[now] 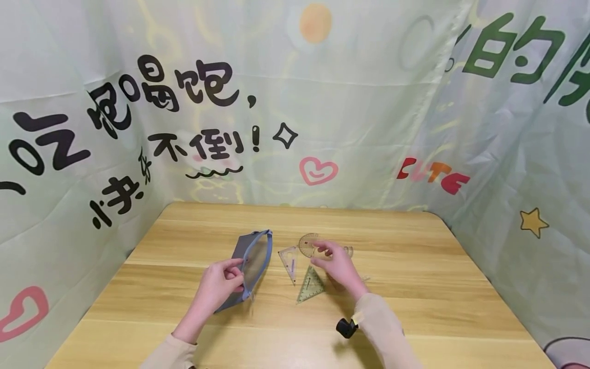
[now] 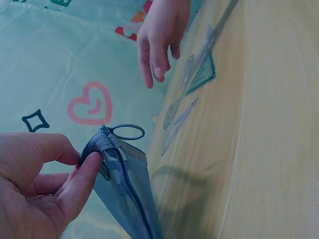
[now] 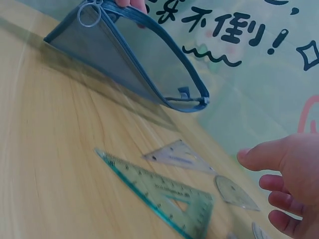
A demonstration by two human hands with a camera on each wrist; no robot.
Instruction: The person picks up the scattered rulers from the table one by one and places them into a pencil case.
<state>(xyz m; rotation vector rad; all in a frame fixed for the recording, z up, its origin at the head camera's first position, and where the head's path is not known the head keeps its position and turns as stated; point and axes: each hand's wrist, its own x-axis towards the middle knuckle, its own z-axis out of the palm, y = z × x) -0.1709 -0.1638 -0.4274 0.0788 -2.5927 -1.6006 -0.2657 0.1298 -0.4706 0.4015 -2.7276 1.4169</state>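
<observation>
My left hand (image 1: 218, 281) pinches the edge of a blue-grey mesh zip pouch (image 1: 256, 264) between thumb and fingers. The pouch is tilted, its zip mouth gapes towards the right, and a ring pull (image 3: 90, 15) hangs at one end. My right hand (image 1: 340, 267) hovers above the drawing tools with fingers loosely bent and nothing in them. A green-tinted set square (image 3: 159, 195) lies below it on the table. Left of the hand lie a clear set square (image 3: 180, 157) and a clear protractor (image 3: 233, 191). Another clear curved piece (image 1: 349, 251) is partly hidden behind the hand.
The tools lie on a light wood table (image 1: 415, 266). Printed cloth curtains (image 1: 369, 128) stand around its back and sides. A small black device (image 1: 346, 328) sits at my right wrist, above the table surface.
</observation>
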